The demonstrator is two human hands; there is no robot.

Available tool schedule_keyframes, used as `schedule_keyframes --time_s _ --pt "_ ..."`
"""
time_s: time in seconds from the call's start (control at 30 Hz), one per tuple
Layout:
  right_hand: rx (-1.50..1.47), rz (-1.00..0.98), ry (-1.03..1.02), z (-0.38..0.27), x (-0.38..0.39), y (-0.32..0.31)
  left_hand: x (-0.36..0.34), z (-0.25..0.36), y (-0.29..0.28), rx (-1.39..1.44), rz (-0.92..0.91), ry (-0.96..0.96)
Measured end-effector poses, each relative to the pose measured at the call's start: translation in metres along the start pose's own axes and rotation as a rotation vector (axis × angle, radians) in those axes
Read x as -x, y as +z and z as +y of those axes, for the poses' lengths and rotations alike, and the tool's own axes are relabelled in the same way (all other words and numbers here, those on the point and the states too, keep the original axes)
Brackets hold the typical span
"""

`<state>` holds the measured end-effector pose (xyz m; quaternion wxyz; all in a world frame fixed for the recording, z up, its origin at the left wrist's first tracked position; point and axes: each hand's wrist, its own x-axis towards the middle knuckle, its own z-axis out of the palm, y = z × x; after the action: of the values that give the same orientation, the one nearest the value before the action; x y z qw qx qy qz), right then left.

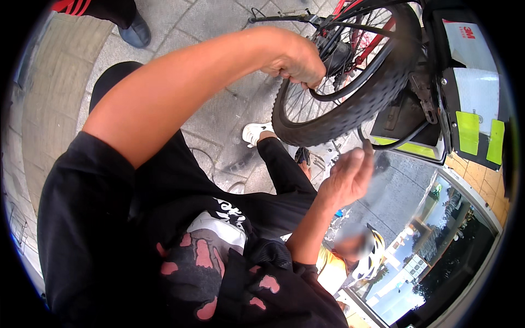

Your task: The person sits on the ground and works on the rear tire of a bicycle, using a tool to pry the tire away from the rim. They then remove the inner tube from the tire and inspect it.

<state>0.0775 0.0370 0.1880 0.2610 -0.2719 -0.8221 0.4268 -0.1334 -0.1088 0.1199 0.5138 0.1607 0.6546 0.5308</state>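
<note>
A bicycle wheel with a knobbly black tyre (306, 131) stands tilted in front of me, its spokes and rear sprockets (342, 57) toward the far side. My left hand (301, 63) reaches over from the left, its fingers closed around a black inner tube (350, 94) that curves across the spokes. Below the tyre, my right hand (349, 172) is raised with the fingers curled, the fingertips at a second stretch of black tubing (391, 145). Whether both stretches are one tube cannot be told, since the tyre hides the part between.
At the right stands a black box-like stand (473, 98) with pale and yellow-green stickers. A glass pane in a metal frame (432, 246) reflects the street. A person in a striped helmet (372, 254) is at lower right. A dark shoe (135, 33) and a white sneaker (252, 133) rest on the paving.
</note>
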Motion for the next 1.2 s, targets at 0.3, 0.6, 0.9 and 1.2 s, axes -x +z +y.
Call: schedule_keyframes --time_s 0.3,0.6,0.9,1.2 --pt "0.002 -0.056 0.088 0.073 0.013 -0.027 0.005 0.004 0.001 -0.015 -0.007 -0.001" --pt "-0.017 -0.116 0.259 0.098 0.02 -0.041 0.003 0.006 0.003 0.01 0.001 0.014" --pt "0.047 -0.12 0.229 0.108 0.026 -0.033 0.012 0.007 -0.002 0.005 -0.023 0.028" --pt "0.016 -0.118 0.229 0.107 0.025 -0.031 0.008 0.006 0.001 -0.03 -0.001 0.03"
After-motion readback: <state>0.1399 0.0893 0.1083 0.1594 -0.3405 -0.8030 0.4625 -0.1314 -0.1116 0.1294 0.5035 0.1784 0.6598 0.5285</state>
